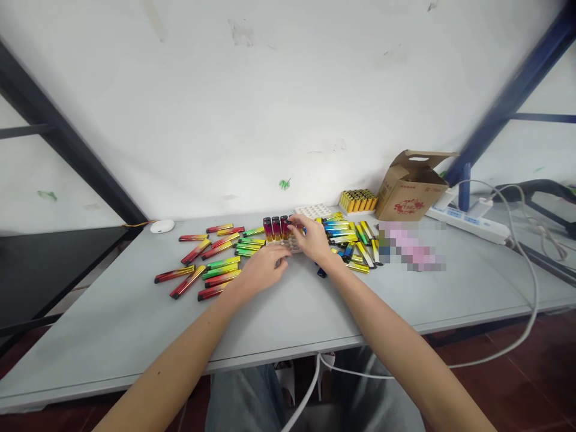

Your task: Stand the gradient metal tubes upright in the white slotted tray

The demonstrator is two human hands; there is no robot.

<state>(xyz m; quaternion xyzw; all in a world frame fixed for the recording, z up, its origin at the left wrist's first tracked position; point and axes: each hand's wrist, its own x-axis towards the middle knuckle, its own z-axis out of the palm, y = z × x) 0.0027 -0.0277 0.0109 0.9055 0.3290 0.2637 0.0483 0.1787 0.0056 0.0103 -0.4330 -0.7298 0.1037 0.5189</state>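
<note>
A white holed tray (288, 243) stands in front of me, with several purple lighters (276, 228) upright in a row along its back left. My right hand (310, 238) reaches over the tray, thumb and fingertips pinched on a dark-topped lighter at the right end of that row. My left hand (265, 265) rests by the tray's front left edge, fingers loosely bent and thumb apart, with nothing visible in it. Loose red-and-yellow lighters (189, 282) and green ones (222, 264) lie to the left. Blue-and-yellow lighters (339, 231) and white-and-yellow ones (365, 255) lie to the right, partly behind my right hand.
Behind stand another white holed tray (314, 210) and a tray of upright yellow lighters (359, 201). An open cardboard box (409, 189), a power strip (472, 223) and a blurred pink item (411, 243) are at right. A white oval case (162, 226) lies at left. A cable (535, 288) crosses the table's right side.
</note>
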